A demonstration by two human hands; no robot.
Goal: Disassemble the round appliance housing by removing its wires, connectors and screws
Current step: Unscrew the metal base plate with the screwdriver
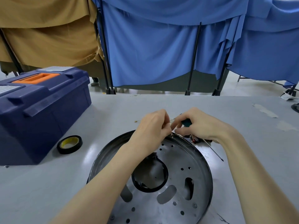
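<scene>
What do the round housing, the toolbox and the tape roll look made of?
Housing: likely bare sheet metal, silvery and glossy; it mirrors light and has punched holes. Toolbox: looks like moulded plastic, dark blue, dull sheen, ribbed edges. Tape roll: probably black vinyl tape, slightly shiny, with a yellow inner liner.

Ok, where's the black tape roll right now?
In the head view, the tape lies flat on the table, left of the round housing and close beside the right side of the blue toolbox.
</scene>
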